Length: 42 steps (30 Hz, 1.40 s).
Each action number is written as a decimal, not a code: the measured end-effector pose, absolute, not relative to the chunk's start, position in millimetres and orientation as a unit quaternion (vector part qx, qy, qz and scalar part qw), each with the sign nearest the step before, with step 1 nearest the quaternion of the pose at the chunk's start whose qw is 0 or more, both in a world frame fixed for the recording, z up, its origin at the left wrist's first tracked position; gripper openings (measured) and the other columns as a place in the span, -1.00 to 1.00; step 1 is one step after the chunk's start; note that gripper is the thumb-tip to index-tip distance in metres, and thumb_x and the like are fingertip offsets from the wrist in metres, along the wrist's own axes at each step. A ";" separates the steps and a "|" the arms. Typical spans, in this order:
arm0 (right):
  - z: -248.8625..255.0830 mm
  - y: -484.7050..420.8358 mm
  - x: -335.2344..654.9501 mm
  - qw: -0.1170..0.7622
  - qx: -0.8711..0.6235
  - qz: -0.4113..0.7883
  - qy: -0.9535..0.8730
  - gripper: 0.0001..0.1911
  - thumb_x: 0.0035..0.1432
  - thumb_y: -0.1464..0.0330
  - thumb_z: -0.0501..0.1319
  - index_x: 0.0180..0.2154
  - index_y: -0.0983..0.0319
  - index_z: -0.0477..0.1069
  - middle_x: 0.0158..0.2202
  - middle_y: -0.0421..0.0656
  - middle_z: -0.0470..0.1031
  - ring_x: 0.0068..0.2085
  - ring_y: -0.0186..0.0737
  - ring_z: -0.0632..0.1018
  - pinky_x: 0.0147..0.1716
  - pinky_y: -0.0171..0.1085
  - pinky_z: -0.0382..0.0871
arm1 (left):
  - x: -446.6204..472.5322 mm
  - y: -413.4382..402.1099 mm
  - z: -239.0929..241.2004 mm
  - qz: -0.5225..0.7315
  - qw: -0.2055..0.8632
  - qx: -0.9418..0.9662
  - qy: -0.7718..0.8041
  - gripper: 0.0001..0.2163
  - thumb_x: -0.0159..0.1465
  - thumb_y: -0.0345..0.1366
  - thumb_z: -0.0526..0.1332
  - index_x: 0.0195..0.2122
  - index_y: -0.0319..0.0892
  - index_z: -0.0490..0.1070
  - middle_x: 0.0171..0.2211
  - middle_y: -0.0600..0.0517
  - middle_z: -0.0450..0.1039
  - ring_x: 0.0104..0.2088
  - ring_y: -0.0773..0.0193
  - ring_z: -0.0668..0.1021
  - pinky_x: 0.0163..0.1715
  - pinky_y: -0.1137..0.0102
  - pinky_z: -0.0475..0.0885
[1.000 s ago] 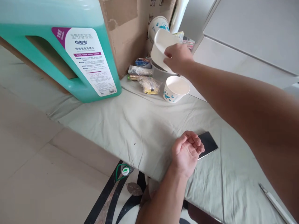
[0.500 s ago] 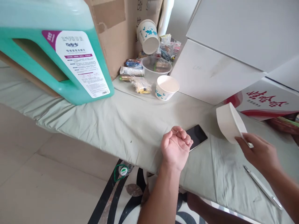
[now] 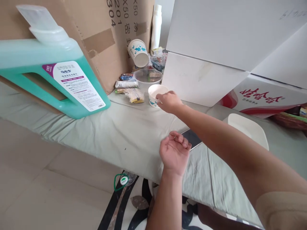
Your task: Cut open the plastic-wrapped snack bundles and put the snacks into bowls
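My right hand (image 3: 169, 101) reaches across to the small white paper cup (image 3: 153, 91) with blue leaf prints. Its fingers are closed at the cup's near right rim, one over the opening and one against the outside. The cup stands upright on the cloth. My left hand (image 3: 174, 151) rests palm up with loosely curled fingers and holds nothing. Just behind it lies a dark phone (image 3: 192, 138), partly covered by the hand and my right forearm. A white squarish bowl (image 3: 249, 127) sits on the cloth at the right, partly hidden by that forearm.
A large jug of green liquid (image 3: 93, 80) stands at the left before a cardboard box (image 3: 100, 28). Behind the cup are a clear plastic tub (image 3: 146, 83), wrapped packets (image 3: 134, 95) and a tilted paper cup (image 3: 139, 52). White boxes (image 3: 201, 76) stand at the back right.
My right hand has let go of the white bowl, now resting on the cloth, and has moved left to the paper cup. The left hand keeps its pose. The view has shifted.
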State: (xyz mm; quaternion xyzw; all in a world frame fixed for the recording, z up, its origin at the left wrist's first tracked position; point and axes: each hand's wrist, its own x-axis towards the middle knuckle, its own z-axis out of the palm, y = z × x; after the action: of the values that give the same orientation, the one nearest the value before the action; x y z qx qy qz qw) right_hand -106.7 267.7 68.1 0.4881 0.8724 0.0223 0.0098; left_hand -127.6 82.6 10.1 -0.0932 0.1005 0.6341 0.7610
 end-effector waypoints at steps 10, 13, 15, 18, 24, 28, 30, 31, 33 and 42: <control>56.9 175.9 64.3 0.073 0.596 0.071 0.796 -0.63 0.44 0.37 -0.03 -0.18 0.27 0.56 -0.18 0.04 0.70 -0.15 -0.03 0.65 0.03 -0.10 0.22 | -105.6 80.7 12.9 0.623 0.773 -0.062 0.100 -0.80 0.25 -0.20 0.21 -0.38 -0.20 0.55 -0.47 0.08 0.30 -0.49 0.36 0.41 -0.39 0.43 0.39; 53.9 172.0 95.3 0.073 0.635 0.093 0.763 -0.65 0.39 0.38 0.03 -0.06 0.33 0.57 -0.09 0.15 0.70 -0.03 0.14 0.65 0.05 -0.01 0.24 | -93.9 75.7 19.2 0.615 0.781 -0.058 0.093 -0.79 0.25 -0.20 0.20 -0.38 -0.20 0.55 -0.47 0.08 0.29 -0.49 0.36 0.41 -0.40 0.43 0.39; 55.9 176.1 96.0 0.041 0.640 0.118 0.758 -0.59 0.37 0.31 0.08 0.08 0.34 0.54 0.08 0.19 0.64 0.12 0.25 0.59 0.10 0.05 0.26 | -92.3 72.7 24.0 0.619 0.778 -0.050 0.094 -0.79 0.25 -0.20 0.20 -0.38 -0.20 0.55 -0.47 0.07 0.29 -0.50 0.36 0.41 -0.39 0.42 0.39; 61.5 186.6 70.4 -0.038 0.598 0.124 0.791 -0.54 0.36 0.24 0.10 0.16 0.29 0.51 0.20 0.17 0.56 0.17 0.25 0.54 0.14 0.07 0.30 | -101.3 72.4 28.0 0.643 0.758 -0.041 0.104 -0.80 0.25 -0.22 0.19 -0.41 -0.20 0.54 -0.48 0.07 0.28 -0.50 0.36 0.40 -0.39 0.42 0.38; 65.4 226.8 -27.5 -0.096 0.482 0.035 0.870 -0.54 0.35 0.26 0.09 0.16 0.28 0.49 0.19 0.14 0.54 0.13 0.18 0.56 0.13 0.08 0.40 | -135.8 82.3 20.6 0.678 0.720 -0.085 0.125 -0.82 0.22 -0.24 0.20 -0.42 -0.20 0.51 -0.48 0.06 0.27 -0.49 0.36 0.38 -0.40 0.44 0.34; 63.3 275.3 -102.0 -0.110 0.418 0.006 0.902 -0.52 0.34 0.29 0.08 0.20 0.31 0.44 0.22 0.17 0.49 0.16 0.19 0.54 0.14 0.08 0.43 | -157.5 93.2 15.3 0.700 0.689 -0.098 0.160 -0.85 0.17 -0.23 0.19 -0.42 -0.18 0.49 -0.39 0.01 0.32 -0.42 0.31 0.42 -0.37 0.42 0.35; 63.2 303.0 -146.9 -0.110 0.405 0.006 0.908 -0.52 0.33 0.34 0.08 0.22 0.31 0.41 0.25 0.16 0.46 0.21 0.18 0.51 0.17 0.08 0.42 | -164.8 101.1 13.9 0.720 0.657 -0.109 0.198 -0.84 0.17 -0.22 0.16 -0.38 -0.15 0.50 -0.27 -0.02 0.38 -0.30 0.26 0.48 -0.32 0.40 0.38; 63.2 316.6 -171.7 -0.112 0.401 0.008 0.909 -0.53 0.33 0.37 0.07 0.22 0.31 0.39 0.28 0.15 0.44 0.24 0.15 0.49 0.21 0.07 0.39 | -166.6 105.4 13.2 0.732 0.633 -0.121 0.223 -0.83 0.19 -0.22 0.14 -0.35 -0.13 0.50 -0.19 -0.03 0.40 -0.22 0.25 0.50 -0.27 0.40 0.39; 62.0 341.7 -223.1 -0.118 0.394 0.001 0.911 -0.53 0.31 0.47 0.03 0.22 0.29 0.37 0.32 0.09 0.39 0.30 0.06 0.44 0.30 -0.02 0.33 | -166.3 113.2 11.4 0.753 0.583 -0.151 0.265 -0.80 0.24 -0.20 0.11 -0.28 -0.09 0.51 -0.06 -0.03 0.42 -0.07 0.24 0.50 -0.17 0.40 0.41; 21.0 402.8 -318.6 -0.084 0.513 -0.072 0.851 -0.36 0.27 0.36 0.16 0.36 0.32 0.23 0.53 0.16 0.04 0.55 0.45 -0.03 0.44 0.43 -0.14 | -155.7 116.9 -6.2 0.741 0.606 -0.096 0.273 -0.77 0.21 -0.09 0.23 -0.19 -0.05 0.53 -0.11 -0.06 0.53 0.01 0.09 0.54 -0.05 0.28 0.44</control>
State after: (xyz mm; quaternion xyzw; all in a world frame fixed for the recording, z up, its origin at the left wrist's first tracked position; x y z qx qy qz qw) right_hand -318.6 402.8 21.0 0.5128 0.8514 -0.0719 -0.0836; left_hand -155.7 116.9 -6.2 -0.0959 0.2733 0.7411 0.6058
